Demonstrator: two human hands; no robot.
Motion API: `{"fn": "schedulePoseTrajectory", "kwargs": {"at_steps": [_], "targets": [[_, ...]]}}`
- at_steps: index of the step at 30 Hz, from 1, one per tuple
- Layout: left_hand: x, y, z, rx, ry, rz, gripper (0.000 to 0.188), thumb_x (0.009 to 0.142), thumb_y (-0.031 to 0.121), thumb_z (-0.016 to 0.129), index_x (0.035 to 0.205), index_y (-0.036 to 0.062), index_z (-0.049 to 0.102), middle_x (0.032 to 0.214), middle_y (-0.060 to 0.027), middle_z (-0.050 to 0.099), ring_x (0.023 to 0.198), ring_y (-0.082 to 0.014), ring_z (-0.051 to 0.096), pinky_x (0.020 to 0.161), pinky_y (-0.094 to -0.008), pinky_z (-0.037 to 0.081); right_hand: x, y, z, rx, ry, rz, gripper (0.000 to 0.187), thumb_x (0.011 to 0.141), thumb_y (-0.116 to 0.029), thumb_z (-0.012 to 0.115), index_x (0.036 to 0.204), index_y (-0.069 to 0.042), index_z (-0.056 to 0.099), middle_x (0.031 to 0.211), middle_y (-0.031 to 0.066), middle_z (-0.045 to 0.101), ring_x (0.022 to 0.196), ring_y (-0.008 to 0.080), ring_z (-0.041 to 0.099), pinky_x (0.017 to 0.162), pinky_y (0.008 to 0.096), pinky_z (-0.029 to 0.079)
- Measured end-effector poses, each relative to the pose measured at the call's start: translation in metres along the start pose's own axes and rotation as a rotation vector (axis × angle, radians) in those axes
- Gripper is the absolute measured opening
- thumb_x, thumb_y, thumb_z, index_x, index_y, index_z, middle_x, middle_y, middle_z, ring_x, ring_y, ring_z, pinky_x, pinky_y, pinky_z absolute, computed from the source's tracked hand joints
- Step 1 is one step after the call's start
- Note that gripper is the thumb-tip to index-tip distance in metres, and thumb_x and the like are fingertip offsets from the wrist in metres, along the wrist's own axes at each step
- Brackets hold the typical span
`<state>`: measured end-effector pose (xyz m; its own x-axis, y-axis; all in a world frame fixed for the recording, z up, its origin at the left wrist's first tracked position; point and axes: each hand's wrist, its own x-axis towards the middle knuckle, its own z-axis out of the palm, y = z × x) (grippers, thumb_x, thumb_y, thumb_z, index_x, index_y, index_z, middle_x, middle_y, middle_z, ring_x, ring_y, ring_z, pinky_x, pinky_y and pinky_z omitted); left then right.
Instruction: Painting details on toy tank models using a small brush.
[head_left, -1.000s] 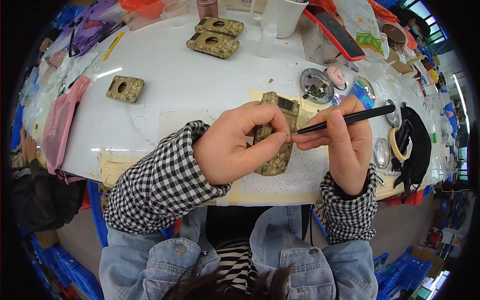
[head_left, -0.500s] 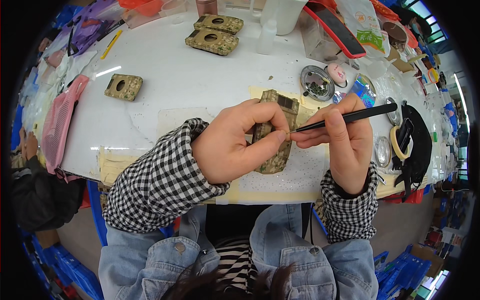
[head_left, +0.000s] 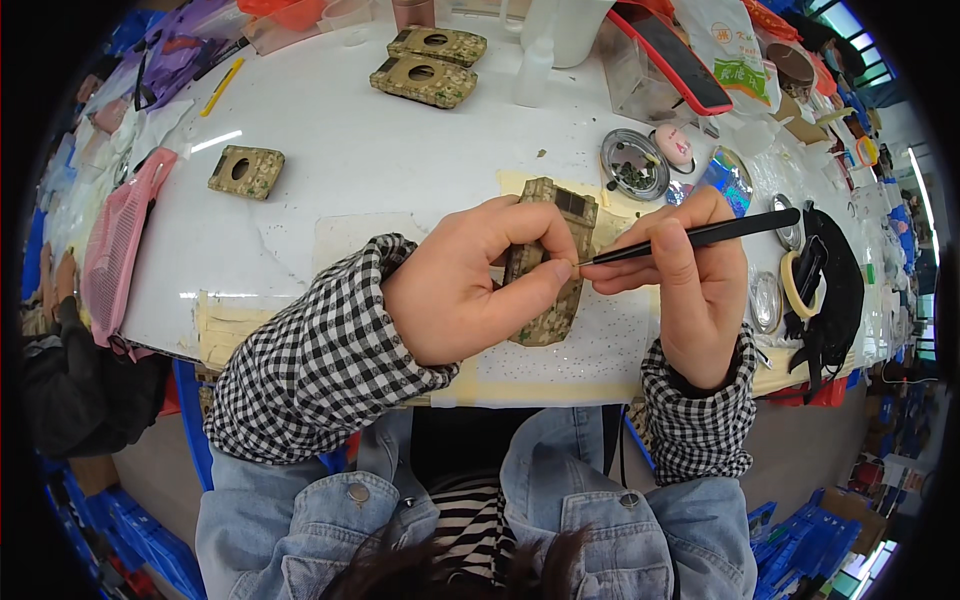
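A: Entry one, the hands?
B: Left hand (head_left: 470, 285): thumb and forefinger are closing tip to tip in a narrow pinch; whether they are gripping a tiny part, I cannot tell. Right hand (head_left: 690, 285): its fingers are holding slim black pointed tweezers (head_left: 725, 229), whose points are meeting the left fingertips.

A: Beneath them?
B: One long camouflage-patterned tan-and-green model hull (head_left: 552, 318), lying lengthwise on the tabletop, the left hand partly covering it. Whether the hidden fingers are touching it, I cannot tell.

A: Next, to the right?
B: One round clear dish (head_left: 632, 149), holding dark green bits; one pink oval object (head_left: 674, 145), sitting just beside it. Farther right, one cream-coloured ring (head_left: 789, 290) is lying near a black cloth item (head_left: 840, 290).

A: To the left?
B: One small camouflage hull with a round opening (head_left: 263, 175), lying well apart from the hands; one pink mesh item (head_left: 128, 240), resting at the table's edge.

A: Far side?
B: Two camouflage hulls with round openings (head_left: 443, 88), lying side by side; one translucent bottle (head_left: 535, 75), standing nearby; one slender yellow tool (head_left: 221, 88), lying farther left. The glossy white table (head_left: 330, 130) is bearing all these.
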<state>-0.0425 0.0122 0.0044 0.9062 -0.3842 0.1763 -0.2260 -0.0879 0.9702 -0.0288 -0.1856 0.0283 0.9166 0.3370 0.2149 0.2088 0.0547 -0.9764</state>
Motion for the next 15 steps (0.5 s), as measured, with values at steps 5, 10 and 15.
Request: {"fn": "schedulePoseTrajectory", "kwargs": {"at_steps": [5, 10, 15], "targets": [[-0.0003, -0.0002, -0.0005, 0.015, 0.001, -0.004, 0.012, 0.083, 0.013, 0.058, 0.086, 0.0018, 0.056, 0.078, -0.0110, 0.056, 0.072, -0.0209, 0.054, 0.067, -0.0319, 0.044, -0.0011, 0.0016, 0.0006, -0.024, -0.008, -0.027, 0.020, 0.100, -0.019, 0.041, 0.095, 0.001, 0.039, 0.087, 0.0153, 0.060, 0.073, 0.0238, 0.069, 0.063, 0.0297, 0.059], [0.0008, -0.0013, -0.0002, 0.032, 0.004, 0.031, 0.012, 0.083, 0.013, 0.058, 0.085, 0.0020, 0.056, 0.078, -0.0108, 0.056, 0.072, -0.0208, 0.054, 0.067, -0.0319, 0.044, -0.0013, 0.0014, -0.0003, -0.033, -0.015, -0.025, 0.020, 0.100, -0.019, 0.041, 0.096, 0.001, 0.039, 0.088, 0.0154, 0.060, 0.073, 0.0241, 0.069, 0.063, 0.0300, 0.059], [0.0005, 0.0004, 0.0000, 0.006, -0.002, 0.002, 0.011, 0.083, 0.013, 0.058, 0.085, 0.0021, 0.055, 0.078, -0.0102, 0.056, 0.071, -0.0204, 0.053, 0.066, -0.0317, 0.044, -0.0014, 0.0014, -0.0005, -0.032, -0.018, -0.027, 0.020, 0.100, -0.019, 0.041, 0.096, 0.000, 0.039, 0.088, 0.0154, 0.060, 0.073, 0.0244, 0.069, 0.063, 0.0300, 0.059]]}}
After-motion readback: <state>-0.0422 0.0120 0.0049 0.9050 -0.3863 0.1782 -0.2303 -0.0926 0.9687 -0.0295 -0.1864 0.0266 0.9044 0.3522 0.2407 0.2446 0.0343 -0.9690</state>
